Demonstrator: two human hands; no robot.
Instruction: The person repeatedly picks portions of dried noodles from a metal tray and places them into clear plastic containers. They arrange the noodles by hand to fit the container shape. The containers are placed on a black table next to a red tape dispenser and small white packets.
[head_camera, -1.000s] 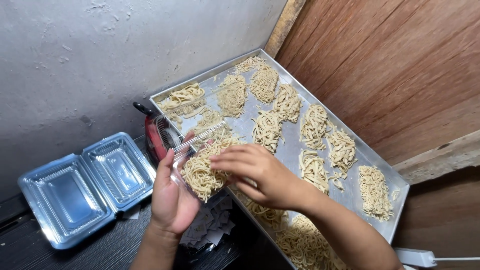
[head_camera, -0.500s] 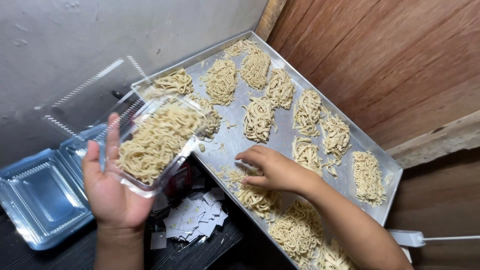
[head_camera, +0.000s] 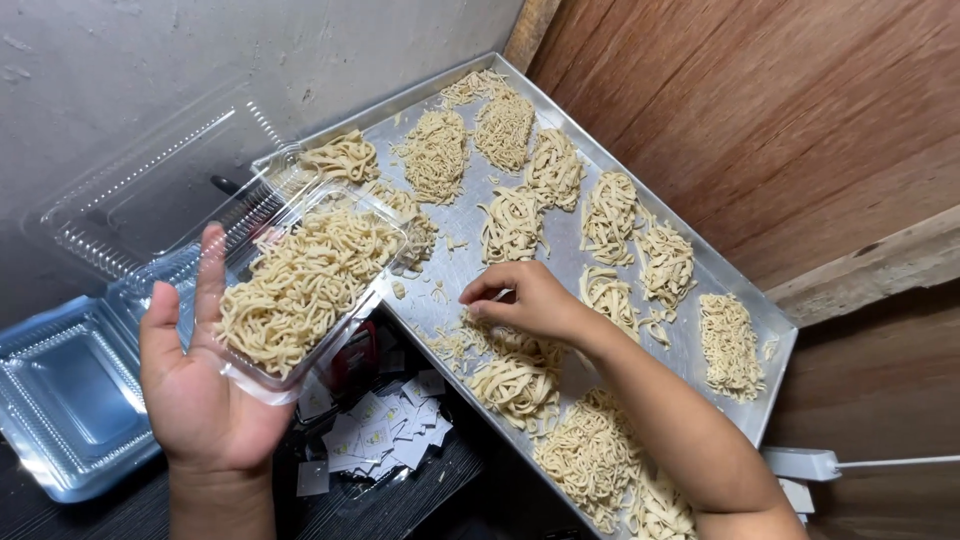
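— Clear plastic, thin and springy: that is the clamshell box (head_camera: 300, 290) we carry on our left hand (head_camera: 205, 385), near and left in the scene, already heaped with pale noodles (head_camera: 300, 280). Our palm lies flat under it, fingers spread and only lightly curled at its near edge, the lid (head_camera: 150, 190) hanging open toward the far left.

— And our right hand (head_camera: 530, 300)?

— Down on the metal tray (head_camera: 740, 300), fingertips pinched together on a few loose strands at its near left edge. We cannot tell how much is between them.

— How do we do this well?

— We judge it best to keep the box level and close beside the tray rim, so whatever we pinch up travels a short way and nothing slides off the heap. Small pinches, not a grab; the strands look soft and would tear.

— What lies around us?

— Noodle nests (head_camera: 510, 225) in rows across the tray, which runs from far centre to near right. An empty open box (head_camera: 70, 400) sits near left on a dark tabletop (head_camera: 400, 500), with a scatter of small paper labels (head_camera: 375, 435) between. A grey plaster wall (head_camera: 120, 80) stands far left, wooden boards (head_camera: 760, 120) far right.
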